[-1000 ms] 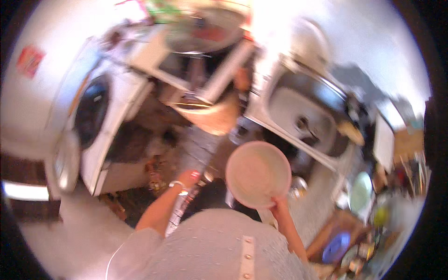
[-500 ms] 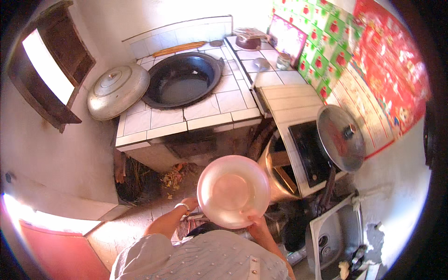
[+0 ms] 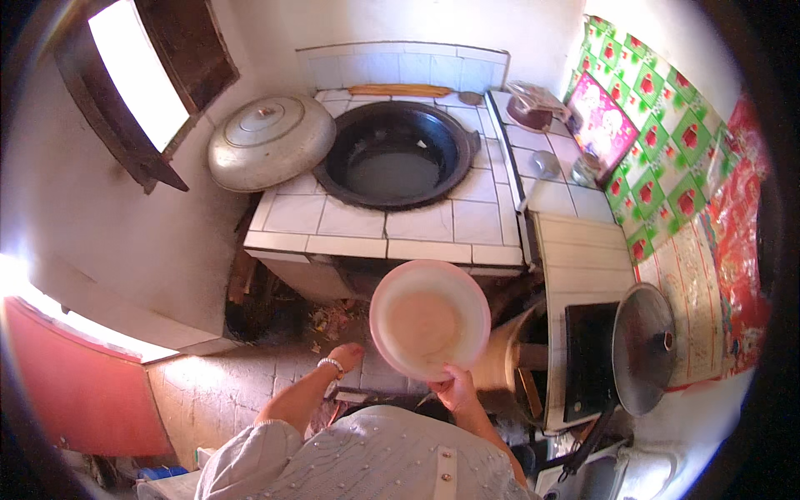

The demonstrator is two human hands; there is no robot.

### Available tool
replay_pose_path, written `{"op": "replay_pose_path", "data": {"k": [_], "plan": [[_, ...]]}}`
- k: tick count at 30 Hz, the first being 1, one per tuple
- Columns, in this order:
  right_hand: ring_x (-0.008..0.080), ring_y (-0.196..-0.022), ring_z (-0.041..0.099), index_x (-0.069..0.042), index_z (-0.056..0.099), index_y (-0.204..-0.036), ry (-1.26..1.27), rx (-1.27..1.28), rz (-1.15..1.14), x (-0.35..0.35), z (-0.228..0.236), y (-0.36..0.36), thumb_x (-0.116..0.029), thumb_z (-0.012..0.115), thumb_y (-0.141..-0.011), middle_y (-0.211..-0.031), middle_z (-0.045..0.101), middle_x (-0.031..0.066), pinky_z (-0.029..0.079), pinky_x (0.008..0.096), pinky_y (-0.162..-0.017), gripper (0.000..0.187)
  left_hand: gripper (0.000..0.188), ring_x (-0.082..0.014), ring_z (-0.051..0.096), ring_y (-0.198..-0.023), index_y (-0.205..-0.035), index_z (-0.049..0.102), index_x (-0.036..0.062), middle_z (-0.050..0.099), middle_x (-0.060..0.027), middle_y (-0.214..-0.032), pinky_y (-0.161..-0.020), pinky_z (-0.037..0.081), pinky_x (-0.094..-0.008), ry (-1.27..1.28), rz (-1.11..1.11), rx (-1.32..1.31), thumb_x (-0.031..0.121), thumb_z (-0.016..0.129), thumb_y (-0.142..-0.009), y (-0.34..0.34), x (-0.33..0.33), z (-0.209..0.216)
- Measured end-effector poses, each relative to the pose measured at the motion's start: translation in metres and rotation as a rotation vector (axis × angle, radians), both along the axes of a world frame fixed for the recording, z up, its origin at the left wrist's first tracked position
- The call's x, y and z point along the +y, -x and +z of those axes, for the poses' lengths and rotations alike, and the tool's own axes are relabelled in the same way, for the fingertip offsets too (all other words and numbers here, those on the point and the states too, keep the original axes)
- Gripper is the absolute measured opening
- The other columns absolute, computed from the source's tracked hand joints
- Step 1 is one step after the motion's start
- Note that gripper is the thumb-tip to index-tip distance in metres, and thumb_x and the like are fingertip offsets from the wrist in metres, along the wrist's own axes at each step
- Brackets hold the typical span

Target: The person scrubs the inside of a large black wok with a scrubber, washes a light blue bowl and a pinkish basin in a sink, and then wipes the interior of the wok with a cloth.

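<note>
A pale basin with a pink rim [image 3: 402, 333] is held out in front of my body, tilted so its inside shows. My right hand [image 3: 457, 390] grips its near right rim, the thumb over the edge. The basin's bottom looks beige; whether it holds liquid I cannot tell. Left of the basin and apart from it is my left hand [image 3: 348, 357], with a bracelet at the wrist and nothing in it, its fingers loosely open. Beyond the basin, a large black wok [image 3: 392, 187] is set into the white tiled stove [image 3: 417, 218], with what looks like liquid at its bottom.
A big metal lid [image 3: 271, 142] leans at the wok's left. To the right are a ladle [image 3: 545, 165], a jar [image 3: 587, 169], a covered dark red pot [image 3: 527, 115] and a pan lid or shallow pan [image 3: 643, 350] beside a black cooktop [image 3: 587, 362]. Sticks [image 3: 400, 91] lie behind the wok.
My left hand has come off the basin's left rim and moved away from it. My right hand still holds the basin. The view has turned rightward, lower and closer to the stove.
</note>
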State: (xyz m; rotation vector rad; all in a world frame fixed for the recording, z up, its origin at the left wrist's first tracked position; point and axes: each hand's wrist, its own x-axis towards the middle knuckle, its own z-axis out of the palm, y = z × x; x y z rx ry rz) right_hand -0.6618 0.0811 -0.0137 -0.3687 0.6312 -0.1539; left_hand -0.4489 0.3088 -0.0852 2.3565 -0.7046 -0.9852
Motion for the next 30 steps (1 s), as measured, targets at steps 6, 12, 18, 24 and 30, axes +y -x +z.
{"op": "replay_pose_path", "data": {"k": [6,12,18,24,30], "plan": [[0.0272,-0.076,0.063,-0.003,0.041,-0.120,0.147,-0.036,-0.079,-0.025,0.034,-0.043,-0.009,0.052,-0.075,-0.103,0.058,0.0147,0.055,0.0391,-0.056,0.046,0.026,-0.0221,0.060,-0.090,-0.103,0.061,0.0104,0.063,-0.0095,-0.100,-0.079,0.046,-0.0324,-0.010,0.084,-0.152,0.024,0.058,-0.081,-0.034,-0.004,0.025],[0.0303,-0.076,0.063,0.000,0.041,-0.118,0.315,0.016,-0.211,-0.071,0.066,-0.101,-0.008,0.052,-0.075,-0.102,0.058,0.0162,0.055,0.0411,-0.055,0.045,0.019,-0.0292,0.059,-0.086,-0.096,0.061,0.0046,0.061,-0.0146,-0.092,-0.075,0.047,-0.0350,0.342,0.223,-0.391,0.012,0.057,-0.079,-0.124,-0.034,0.073],[0.0290,-0.069,0.061,0.003,0.041,-0.116,0.677,0.153,-0.346,-0.139,0.120,-0.223,-0.005,0.048,-0.076,-0.096,0.057,0.0182,0.053,0.0392,-0.052,0.042,0.023,-0.0332,0.053,-0.092,-0.099,0.058,0.0061,0.057,-0.0157,-0.098,-0.080,0.044,-0.0416,0.281,0.267,-0.641,0.010,0.058,-0.077,-0.277,-0.049,0.082],[0.0269,-0.068,0.061,-0.005,0.036,-0.122,0.947,0.384,-0.207,-0.195,0.130,-0.358,-0.002,0.045,-0.075,-0.100,0.055,0.0163,0.053,0.0351,-0.049,0.048,0.038,-0.0298,0.038,-0.118,-0.112,0.049,0.0044,0.045,-0.0121,-0.123,-0.100,0.028,-0.0440,-0.096,0.433,-0.675,0.015,0.058,-0.076,-0.352,-0.064,0.070],[0.0308,-0.075,0.061,-0.001,0.026,-0.127,1.331,0.673,-0.088,-0.251,0.089,-0.469,-0.005,0.048,-0.074,-0.098,0.056,0.0207,0.052,0.0369,-0.051,0.057,0.049,-0.0299,0.018,-0.132,-0.123,0.038,0.0016,0.032,-0.0129,-0.135,-0.107,0.009,-0.0500,-0.136,0.451,-0.806,0.018,0.049,-0.079,-0.348,-0.079,0.051]]}}
